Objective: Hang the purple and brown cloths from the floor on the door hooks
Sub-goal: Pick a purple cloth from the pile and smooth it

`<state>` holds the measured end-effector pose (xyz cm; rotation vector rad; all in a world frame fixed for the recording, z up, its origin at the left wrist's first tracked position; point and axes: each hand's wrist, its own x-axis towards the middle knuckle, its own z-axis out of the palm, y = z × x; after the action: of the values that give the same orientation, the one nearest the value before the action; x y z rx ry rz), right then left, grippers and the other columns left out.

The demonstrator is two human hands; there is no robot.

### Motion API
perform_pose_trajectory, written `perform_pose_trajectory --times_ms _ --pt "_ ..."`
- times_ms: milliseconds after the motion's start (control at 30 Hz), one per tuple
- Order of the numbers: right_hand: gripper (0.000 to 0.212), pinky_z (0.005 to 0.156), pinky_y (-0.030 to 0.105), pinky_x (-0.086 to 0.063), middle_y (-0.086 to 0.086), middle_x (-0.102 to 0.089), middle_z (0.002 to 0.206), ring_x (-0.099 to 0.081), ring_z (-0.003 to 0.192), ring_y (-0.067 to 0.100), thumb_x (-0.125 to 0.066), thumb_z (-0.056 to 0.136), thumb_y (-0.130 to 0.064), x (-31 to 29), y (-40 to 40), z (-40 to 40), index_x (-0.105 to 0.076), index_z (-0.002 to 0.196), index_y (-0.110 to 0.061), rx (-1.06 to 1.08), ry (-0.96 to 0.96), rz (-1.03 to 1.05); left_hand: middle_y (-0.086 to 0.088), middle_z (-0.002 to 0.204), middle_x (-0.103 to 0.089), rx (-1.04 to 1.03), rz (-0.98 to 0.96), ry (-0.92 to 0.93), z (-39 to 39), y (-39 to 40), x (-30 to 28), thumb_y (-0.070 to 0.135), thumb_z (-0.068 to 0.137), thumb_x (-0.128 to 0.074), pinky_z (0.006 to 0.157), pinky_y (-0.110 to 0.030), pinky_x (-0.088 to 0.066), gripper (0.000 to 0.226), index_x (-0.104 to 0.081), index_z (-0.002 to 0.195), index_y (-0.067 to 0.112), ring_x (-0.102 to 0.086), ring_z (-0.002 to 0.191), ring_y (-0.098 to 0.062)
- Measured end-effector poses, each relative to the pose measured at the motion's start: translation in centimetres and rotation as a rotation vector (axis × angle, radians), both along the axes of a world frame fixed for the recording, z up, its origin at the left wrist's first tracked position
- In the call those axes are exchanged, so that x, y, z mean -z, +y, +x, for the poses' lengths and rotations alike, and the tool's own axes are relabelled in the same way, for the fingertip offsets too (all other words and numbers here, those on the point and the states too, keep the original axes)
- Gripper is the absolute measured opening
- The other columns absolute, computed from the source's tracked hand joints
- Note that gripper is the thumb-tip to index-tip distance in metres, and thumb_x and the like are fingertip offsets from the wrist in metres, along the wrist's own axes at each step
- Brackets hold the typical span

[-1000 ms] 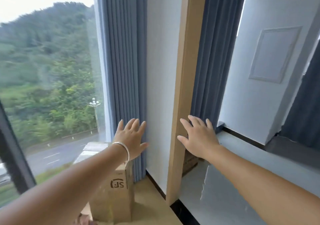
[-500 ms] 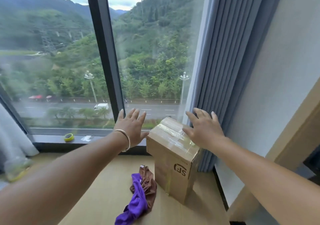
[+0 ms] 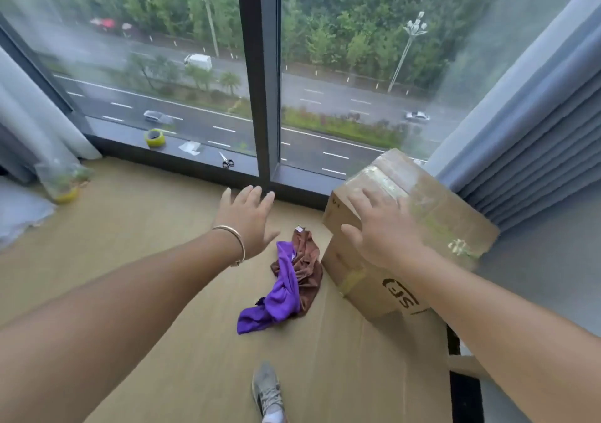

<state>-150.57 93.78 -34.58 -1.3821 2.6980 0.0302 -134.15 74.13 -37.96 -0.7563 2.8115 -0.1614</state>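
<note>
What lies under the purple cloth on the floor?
The brown cloth lies partly beneath the purple cloth, tangled with it, on the wooden floor. Anything beneath the pile is hidden.

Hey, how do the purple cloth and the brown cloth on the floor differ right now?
The purple cloth lies partly on top of the brown cloth and trails nearer the person's shoe. The brown cloth sits against the cardboard box; the purple one does not touch it. Only the brown cloth shows a small tag. Both are crumpled on the floor, unheld.

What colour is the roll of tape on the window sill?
Yellow-green; the roll of tape shows in the head view.
</note>
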Motion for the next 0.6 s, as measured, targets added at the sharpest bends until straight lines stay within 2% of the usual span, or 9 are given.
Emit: perform_pose_trajectory --times_ms 167,300,433,600 --pt "0.063 0.116 0.05 -0.011 0.001 -0.028 0.155 -0.02 0.143 0.018 -0.045 0.091 -0.056 12.4 -6.3 -0.1 -0.028 0.147 -0.032 -0.121 -0.087 0.128 -0.007 0.158 -0.016 -0.127 0.137 -0.103 0.8 -4.2 13.0 0.063 0.091 -0.03 0.114 -0.051 -0.013 0.075 -0.011 0.151 0.022 -0.014 0.145 -0.023" --pt "0.063 0.114 0.048 -0.012 0.001 -0.029 0.153 -0.023 0.141 0.018 -0.043 0.091 -0.057 23.7 -9.9 0.3 -0.028 0.147 -0.031 -0.25 -0.156 0.243 -0.006 0.158 -0.015 -0.234 0.267 -0.196 2.5 -5.4 24.3 0.06 0.093 -0.032 0.116 -0.049 -0.01 0.074 -0.01 0.151 0.022 -0.012 0.145 -0.021" --pt "0.064 0.116 0.05 -0.011 0.0 -0.025 0.155 -0.018 0.144 0.017 -0.042 0.092 -0.055 35.4 -12.3 0.5 -0.025 0.148 -0.029 -0.333 -0.247 0.343 -0.005 0.157 -0.015 -0.364 0.389 -0.25 5.1 -5.5 35.7 0.059 0.093 -0.032 0.117 -0.049 -0.009 0.072 -0.01 0.151 0.022 -0.011 0.145 -0.019" --pt "0.063 0.115 0.049 -0.014 0.001 -0.028 0.153 -0.021 0.142 0.018 -0.043 0.093 -0.055 49.7 -13.8 1.5 -0.027 0.147 -0.027 -0.424 -0.295 0.436 -0.004 0.157 -0.016 -0.478 0.498 -0.336 8.8 -3.5 50.3 0.058 0.093 -0.033 0.117 -0.049 -0.008 0.072 -0.009 0.151 0.023 -0.012 0.145 -0.019"
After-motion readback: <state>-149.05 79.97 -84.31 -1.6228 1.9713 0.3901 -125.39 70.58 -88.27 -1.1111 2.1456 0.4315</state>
